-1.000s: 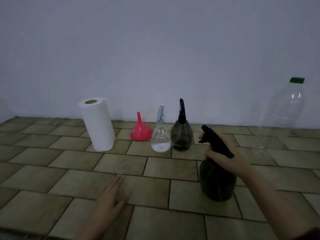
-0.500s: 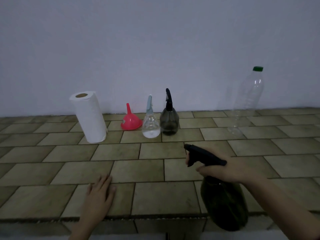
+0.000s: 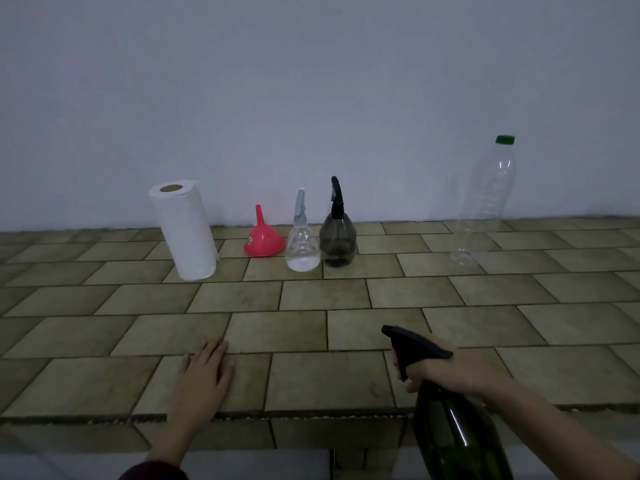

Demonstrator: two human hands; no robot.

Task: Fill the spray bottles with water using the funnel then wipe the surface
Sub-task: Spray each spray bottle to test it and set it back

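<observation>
Green spray bottle (image 3: 457,441) base cut off by frame bottom at 5 o'clock; right hand (image 3: 450,374) hides its neck. Both forearms cropped at the edge. Clear bottle (image 3: 486,199) contents unreadable.

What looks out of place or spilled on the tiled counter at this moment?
Nothing looks spilled. The red funnel stands mouth-down, spout up. The right hand grips a dark spray bottle beyond the counter edge.
</observation>
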